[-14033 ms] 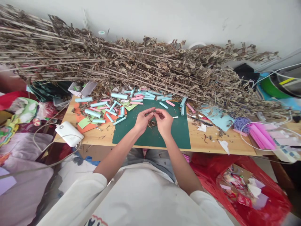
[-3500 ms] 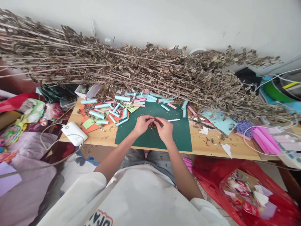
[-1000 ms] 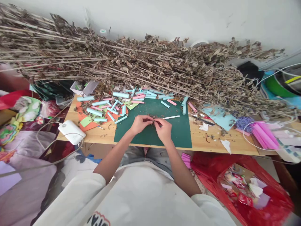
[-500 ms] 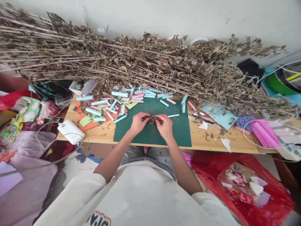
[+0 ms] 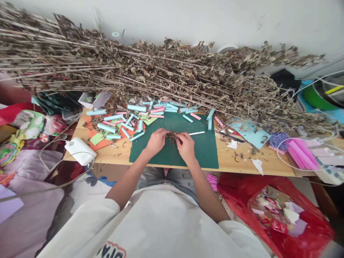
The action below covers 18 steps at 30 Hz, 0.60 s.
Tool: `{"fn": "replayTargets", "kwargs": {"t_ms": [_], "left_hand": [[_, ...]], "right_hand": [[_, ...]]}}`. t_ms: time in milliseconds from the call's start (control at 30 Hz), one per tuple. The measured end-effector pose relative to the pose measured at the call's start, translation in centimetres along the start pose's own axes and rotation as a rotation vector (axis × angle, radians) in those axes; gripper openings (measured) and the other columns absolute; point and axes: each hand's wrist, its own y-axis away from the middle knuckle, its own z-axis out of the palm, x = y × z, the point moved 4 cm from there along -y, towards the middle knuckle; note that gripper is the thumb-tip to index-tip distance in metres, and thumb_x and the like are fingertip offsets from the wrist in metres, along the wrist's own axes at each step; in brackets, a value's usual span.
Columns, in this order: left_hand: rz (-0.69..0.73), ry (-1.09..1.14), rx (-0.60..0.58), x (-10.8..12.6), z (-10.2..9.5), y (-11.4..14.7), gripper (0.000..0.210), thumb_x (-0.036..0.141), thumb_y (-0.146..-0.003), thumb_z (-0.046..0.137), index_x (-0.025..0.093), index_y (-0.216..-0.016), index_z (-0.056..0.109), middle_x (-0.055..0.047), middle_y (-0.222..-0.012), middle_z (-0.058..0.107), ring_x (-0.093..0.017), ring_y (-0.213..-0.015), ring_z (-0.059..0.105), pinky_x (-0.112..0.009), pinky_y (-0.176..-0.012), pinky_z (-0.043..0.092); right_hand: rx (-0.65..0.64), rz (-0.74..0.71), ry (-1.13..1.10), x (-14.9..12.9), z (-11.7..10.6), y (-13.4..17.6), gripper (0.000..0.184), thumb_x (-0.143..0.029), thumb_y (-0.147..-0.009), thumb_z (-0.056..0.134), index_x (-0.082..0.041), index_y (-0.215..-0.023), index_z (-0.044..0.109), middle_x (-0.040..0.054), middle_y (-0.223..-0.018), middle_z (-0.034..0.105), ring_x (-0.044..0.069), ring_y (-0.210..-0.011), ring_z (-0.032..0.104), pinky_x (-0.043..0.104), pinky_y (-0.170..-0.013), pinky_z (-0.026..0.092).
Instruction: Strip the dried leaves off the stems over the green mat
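Crumbled dried leaves (image 5: pixel 171 136) form a small brown heap on the dark green cutting mat (image 5: pixel 150 154). My left hand (image 5: pixel 157 142) closes its fingers at the heap's left side. From the right, my right hand (image 5: pixel 186 144) pinches at the leaves with thumb and fingers together. Bits of leaf appear to be between the fingertips of both hands, though the fingers partly hide them. Just right of my right hand lies a thin white stick (image 5: pixel 197 133). Blue paper rolls (image 5: pixel 137 108) and pink paper rolls (image 5: pixel 195 116) lie scattered around the mat's back and left.
Long dried plant stalks (image 5: pixel 150 68) span the back of the wooden table (image 5: pixel 249 163). A white power bank (image 5: pixel 81 151) with a cable sits at the left edge. Below right hangs a red plastic bag (image 5: pixel 236 190) of scraps; purple string (image 5: pixel 279 141) lies at the right.
My right hand has shifted slightly left and down, its fingers curling more over the leaves. My left hand has moved a little left. More of the white stick shows.
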Motion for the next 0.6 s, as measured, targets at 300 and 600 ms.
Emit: {"fn": "replayTargets", "kwargs": {"t_ms": [300, 600], "left_hand": [[-0.030, -0.057, 0.116, -0.2, -1.0, 0.8, 0.045, 0.001, -0.086, 0.036, 0.016, -0.116, 0.066, -0.011, -0.112, 0.065, -0.020, -0.103, 0.064, -0.032, -0.091, 0.053], [0.004, 0.011, 0.196, 0.5, -1.2, 2.4, 0.045, 0.004, -0.089, 0.033, 0.018, -0.118, 0.064, -0.011, -0.111, 0.063, -0.018, -0.103, 0.061, -0.031, -0.091, 0.051]], "right_hand": [[-0.003, 0.065, 0.017, -0.3, -1.1, -0.7, 0.035, -0.028, -0.084, 0.058, -0.018, -0.117, 0.063, 0.0116, -0.108, 0.065, 0.021, -0.084, 0.063, 0.036, -0.080, 0.055], [0.017, 0.103, -0.035, 0.5, -1.1, -0.6, 0.023, -0.025, -0.086, 0.053, -0.018, -0.100, 0.070, 0.0090, -0.094, 0.069, 0.020, -0.079, 0.065, 0.034, -0.078, 0.055]]}}
